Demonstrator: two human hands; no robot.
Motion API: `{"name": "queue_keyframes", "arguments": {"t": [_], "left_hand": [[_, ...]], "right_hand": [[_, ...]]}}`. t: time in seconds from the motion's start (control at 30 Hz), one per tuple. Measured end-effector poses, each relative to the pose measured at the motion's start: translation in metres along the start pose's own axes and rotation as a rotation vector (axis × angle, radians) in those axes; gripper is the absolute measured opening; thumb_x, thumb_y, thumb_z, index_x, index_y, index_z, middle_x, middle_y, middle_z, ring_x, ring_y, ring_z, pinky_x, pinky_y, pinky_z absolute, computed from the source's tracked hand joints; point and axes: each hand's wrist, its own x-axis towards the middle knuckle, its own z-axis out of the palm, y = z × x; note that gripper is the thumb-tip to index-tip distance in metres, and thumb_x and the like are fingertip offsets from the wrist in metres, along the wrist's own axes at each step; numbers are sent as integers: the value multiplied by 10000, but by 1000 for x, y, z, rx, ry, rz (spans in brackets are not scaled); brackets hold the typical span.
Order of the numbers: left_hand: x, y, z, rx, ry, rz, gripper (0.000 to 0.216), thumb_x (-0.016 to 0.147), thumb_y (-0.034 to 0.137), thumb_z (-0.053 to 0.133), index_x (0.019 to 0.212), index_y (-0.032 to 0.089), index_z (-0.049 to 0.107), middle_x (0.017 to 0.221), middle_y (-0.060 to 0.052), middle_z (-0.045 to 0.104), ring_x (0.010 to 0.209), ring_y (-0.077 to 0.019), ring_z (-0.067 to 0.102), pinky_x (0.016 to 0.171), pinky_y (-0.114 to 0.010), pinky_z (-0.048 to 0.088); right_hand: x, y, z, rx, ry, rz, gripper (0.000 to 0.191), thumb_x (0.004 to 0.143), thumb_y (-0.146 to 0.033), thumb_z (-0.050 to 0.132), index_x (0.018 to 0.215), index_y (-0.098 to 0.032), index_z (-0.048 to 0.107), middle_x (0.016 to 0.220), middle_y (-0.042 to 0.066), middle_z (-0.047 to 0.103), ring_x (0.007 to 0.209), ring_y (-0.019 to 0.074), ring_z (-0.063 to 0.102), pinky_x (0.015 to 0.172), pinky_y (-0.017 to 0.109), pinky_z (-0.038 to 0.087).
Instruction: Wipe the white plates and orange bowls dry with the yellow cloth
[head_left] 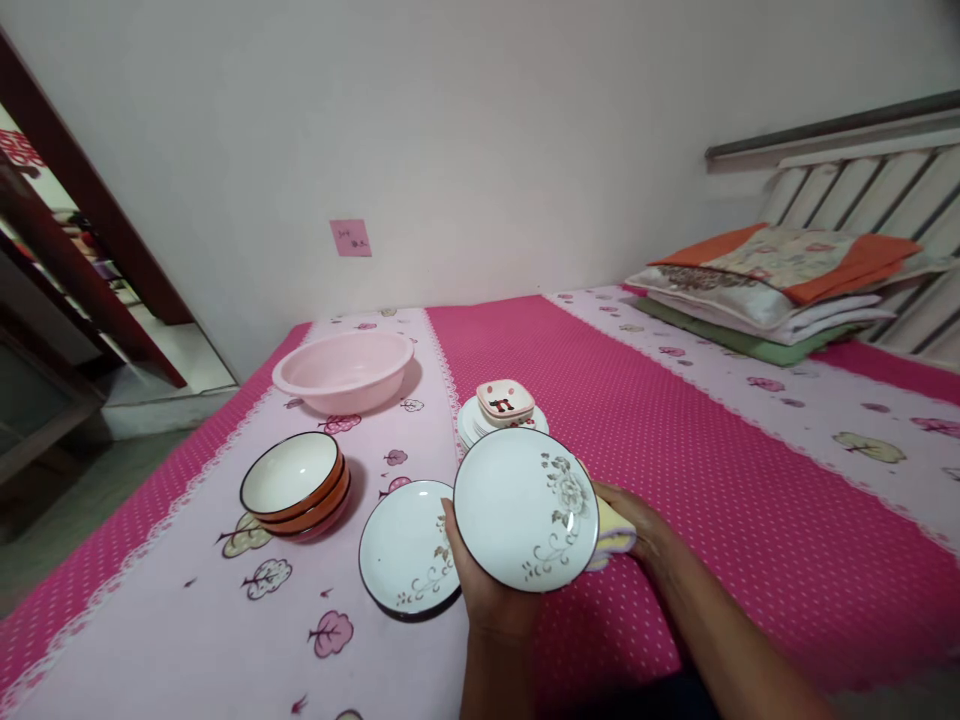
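Flowered plate (517, 510) in left hand (487, 593), yellow cloth (613, 533) partly hidden behind it.

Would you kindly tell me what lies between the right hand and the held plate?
The head view shows a yellow cloth between the right hand and the held plate.

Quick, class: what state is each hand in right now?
Left hand: holding a plate.
Right hand: holding a cloth by the plate's edge, grip partly hidden.
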Motion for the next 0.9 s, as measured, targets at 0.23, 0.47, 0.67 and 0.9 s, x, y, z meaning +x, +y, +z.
{"name": "queue_keyframes", "arguments": {"t": [0.23, 0.47, 0.67, 0.9], "left_hand": [[-3, 0, 2, -8, 21, -32, 648, 871, 710, 577, 1298, 249, 736, 1354, -136, 716, 1298, -407, 616, 1121, -558, 455], [-7, 3, 6, -7, 57, -23, 624, 876, 686, 588, 1285, 240, 743, 1337, -135, 726, 1293, -402, 619, 1110, -547, 469], [-6, -3, 8, 14, 93, -42, 616, 875, 695, 580, 1260, 249, 758, 1301, -131, 746, 1225, -381, 669, 1089, -531, 491], [-12, -2, 9, 30, 115, -55, 618, 878, 698, 575, 1265, 252, 756, 1295, -120, 750, 1198, -373, 684, 1085, -519, 496]], "right_hand": [[-4, 3, 4, -16, 59, -10, 226, 777, -341, 802, 791, -118, 766, 647, 103, 766, 461, 188, 663, 445, 265, 544], [-4, 3, 5, -31, 62, -45, 239, 777, -352, 809, 787, -119, 757, 677, 101, 773, 477, 177, 659, 460, 258, 535], [-2, 3, 4, -36, 44, -63, 280, 781, -404, 810, 800, -132, 742, 711, 102, 783, 550, 208, 704, 505, 279, 554], [1, 7, 2, -36, 39, -60, 294, 806, -416, 791, 872, -129, 769, 756, 112, 799, 529, 202, 698, 486, 283, 553]]}}
